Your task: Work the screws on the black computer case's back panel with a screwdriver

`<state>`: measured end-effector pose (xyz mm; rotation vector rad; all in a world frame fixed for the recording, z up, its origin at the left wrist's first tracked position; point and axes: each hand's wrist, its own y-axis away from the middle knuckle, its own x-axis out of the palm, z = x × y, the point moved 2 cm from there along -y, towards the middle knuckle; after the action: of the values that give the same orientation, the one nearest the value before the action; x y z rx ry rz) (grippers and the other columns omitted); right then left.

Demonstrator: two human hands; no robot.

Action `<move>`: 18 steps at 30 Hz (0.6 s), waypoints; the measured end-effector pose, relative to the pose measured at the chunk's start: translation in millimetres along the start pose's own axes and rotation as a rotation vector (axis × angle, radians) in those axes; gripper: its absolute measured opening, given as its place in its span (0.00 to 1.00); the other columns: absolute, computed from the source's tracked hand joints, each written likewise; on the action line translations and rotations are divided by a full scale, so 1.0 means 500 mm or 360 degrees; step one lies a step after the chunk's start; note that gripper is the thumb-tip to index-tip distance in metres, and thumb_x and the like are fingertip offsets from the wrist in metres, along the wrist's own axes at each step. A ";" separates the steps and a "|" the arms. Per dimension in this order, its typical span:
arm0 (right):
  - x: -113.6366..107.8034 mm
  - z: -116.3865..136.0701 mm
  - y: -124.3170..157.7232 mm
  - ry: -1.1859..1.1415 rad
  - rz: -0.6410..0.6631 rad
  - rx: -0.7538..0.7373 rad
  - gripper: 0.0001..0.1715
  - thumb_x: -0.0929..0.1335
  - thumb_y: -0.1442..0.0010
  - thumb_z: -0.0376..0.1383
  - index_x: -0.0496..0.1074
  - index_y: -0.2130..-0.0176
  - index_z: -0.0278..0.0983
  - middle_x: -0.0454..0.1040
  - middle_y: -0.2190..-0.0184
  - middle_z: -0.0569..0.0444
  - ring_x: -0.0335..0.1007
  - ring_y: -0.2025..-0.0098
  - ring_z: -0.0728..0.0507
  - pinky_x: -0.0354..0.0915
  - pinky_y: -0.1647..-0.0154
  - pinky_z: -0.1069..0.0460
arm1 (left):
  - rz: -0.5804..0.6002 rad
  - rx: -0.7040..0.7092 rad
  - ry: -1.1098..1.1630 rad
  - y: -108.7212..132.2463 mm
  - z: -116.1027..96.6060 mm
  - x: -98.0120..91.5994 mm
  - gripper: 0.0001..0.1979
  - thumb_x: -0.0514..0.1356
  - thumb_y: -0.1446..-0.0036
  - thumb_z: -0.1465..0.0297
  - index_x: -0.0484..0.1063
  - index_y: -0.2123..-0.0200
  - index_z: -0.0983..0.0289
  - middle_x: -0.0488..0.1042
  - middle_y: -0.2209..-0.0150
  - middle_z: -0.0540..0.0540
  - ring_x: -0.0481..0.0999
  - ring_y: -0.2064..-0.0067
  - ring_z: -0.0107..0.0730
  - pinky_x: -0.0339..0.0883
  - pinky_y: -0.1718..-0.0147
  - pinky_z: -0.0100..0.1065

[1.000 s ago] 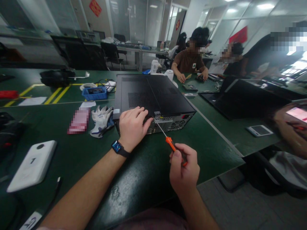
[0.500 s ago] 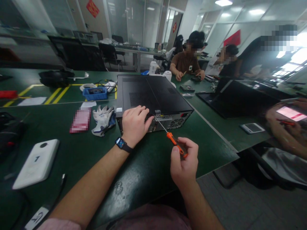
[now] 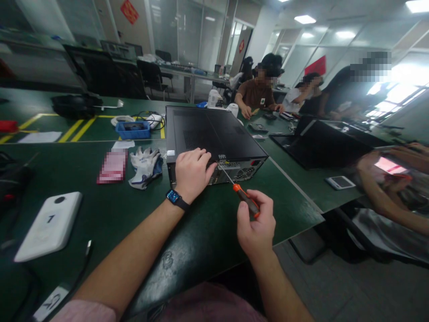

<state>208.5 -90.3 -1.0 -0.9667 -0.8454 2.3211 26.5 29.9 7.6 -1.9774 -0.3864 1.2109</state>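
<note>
A black desktop computer case (image 3: 214, 132) lies on its side on the green table (image 3: 100, 201). My left hand (image 3: 191, 173), with a dark watch on the wrist, rests fingers spread on the near edge of the case's top panel. My right hand (image 3: 255, 226) is closed around the orange and black handle of a screwdriver (image 3: 241, 197). The thin metal shaft points up and left, and its tip meets the upper edge of the case's rear panel just right of my left fingers.
White work gloves (image 3: 146, 164) and a pinkish card (image 3: 113, 166) lie left of the case, and a blue parts tray (image 3: 132, 130) sits behind them. A white device marked 1 (image 3: 48, 226) is at near left. Other people work at the right and far end, beside another open case (image 3: 321, 143).
The view has shifted slightly. My right hand has edged up and closer to the case with the screwdriver. My left hand stays on the case.
</note>
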 end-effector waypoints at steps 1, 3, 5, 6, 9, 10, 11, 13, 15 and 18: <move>0.000 0.004 -0.001 0.0029 -0.0015 -0.0016 0.15 0.68 0.33 0.40 0.72 0.48 0.38 0.80 0.60 0.50 0.78 0.68 0.45 0.75 0.65 0.50 | -0.0001 0.0002 0.0008 0.000 0.000 0.000 0.11 0.66 0.33 0.64 0.79 0.51 0.61 0.83 0.46 0.60 0.79 0.41 0.53 0.68 0.44 0.52; -0.001 0.009 -0.002 0.0058 -0.0024 -0.0037 0.15 0.68 0.33 0.39 0.72 0.48 0.38 0.80 0.60 0.50 0.79 0.68 0.45 0.76 0.65 0.50 | -0.0009 0.0005 0.0020 0.000 0.000 0.000 0.12 0.66 0.34 0.64 0.79 0.50 0.62 0.83 0.46 0.61 0.79 0.41 0.53 0.68 0.44 0.52; 0.000 0.011 -0.003 0.0062 -0.0008 -0.0044 0.14 0.68 0.32 0.39 0.72 0.49 0.38 0.80 0.61 0.51 0.79 0.68 0.46 0.75 0.65 0.50 | -0.0013 0.0003 0.0024 0.000 0.001 0.000 0.12 0.66 0.33 0.64 0.79 0.50 0.62 0.83 0.46 0.61 0.79 0.41 0.53 0.67 0.44 0.52; 0.000 0.011 -0.003 0.0059 0.0004 -0.0044 0.14 0.67 0.32 0.39 0.72 0.49 0.38 0.80 0.61 0.51 0.78 0.69 0.46 0.75 0.66 0.51 | -0.0012 0.0003 0.0024 0.000 0.000 0.000 0.11 0.66 0.33 0.64 0.79 0.50 0.62 0.83 0.46 0.61 0.79 0.41 0.53 0.67 0.44 0.52; 0.000 0.010 -0.004 0.0055 0.0019 -0.0040 0.13 0.67 0.32 0.39 0.72 0.49 0.38 0.81 0.62 0.52 0.78 0.69 0.46 0.75 0.66 0.51 | 0.0001 0.0004 0.0024 0.000 0.000 0.000 0.12 0.65 0.33 0.65 0.79 0.50 0.62 0.83 0.46 0.61 0.79 0.41 0.53 0.67 0.44 0.52; 0.000 0.010 -0.005 0.0055 0.0012 -0.0044 0.13 0.67 0.32 0.39 0.72 0.49 0.38 0.81 0.62 0.52 0.79 0.69 0.46 0.75 0.66 0.51 | 0.0004 0.0003 0.0023 0.000 0.000 -0.001 0.12 0.65 0.33 0.65 0.79 0.50 0.62 0.83 0.46 0.61 0.79 0.41 0.53 0.67 0.44 0.53; 0.000 0.010 -0.006 0.0055 0.0003 -0.0047 0.13 0.67 0.32 0.39 0.72 0.49 0.38 0.81 0.62 0.52 0.79 0.69 0.46 0.75 0.66 0.51 | 0.0006 0.0003 0.0019 0.000 0.000 -0.001 0.12 0.65 0.33 0.65 0.79 0.49 0.62 0.83 0.46 0.61 0.79 0.41 0.53 0.67 0.44 0.53; 0.000 0.012 -0.008 0.0055 -0.0010 -0.0047 0.12 0.68 0.32 0.38 0.72 0.50 0.38 0.81 0.62 0.52 0.79 0.69 0.46 0.75 0.66 0.51 | 0.0005 0.0005 0.0005 0.000 0.000 -0.001 0.12 0.65 0.33 0.64 0.79 0.49 0.62 0.83 0.46 0.61 0.79 0.41 0.53 0.67 0.44 0.52; -0.001 0.016 -0.011 0.0053 0.0011 -0.0037 0.12 0.68 0.33 0.38 0.73 0.50 0.38 0.81 0.63 0.52 0.79 0.69 0.46 0.75 0.66 0.51 | -0.0001 0.0013 -0.0013 0.001 0.001 -0.001 0.12 0.65 0.33 0.64 0.79 0.50 0.62 0.83 0.46 0.60 0.79 0.41 0.53 0.67 0.44 0.52; -0.003 0.022 -0.015 0.0045 0.0039 -0.0021 0.11 0.68 0.33 0.38 0.72 0.51 0.38 0.80 0.64 0.53 0.78 0.70 0.46 0.74 0.66 0.51 | 0.0007 0.0017 -0.0028 0.002 0.002 -0.001 0.13 0.66 0.33 0.63 0.79 0.49 0.63 0.83 0.45 0.60 0.79 0.41 0.53 0.67 0.43 0.52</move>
<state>202.7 -90.1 11.1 -1.0187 -0.8429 2.3197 25.2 29.6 6.9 -1.9606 -0.3842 1.2314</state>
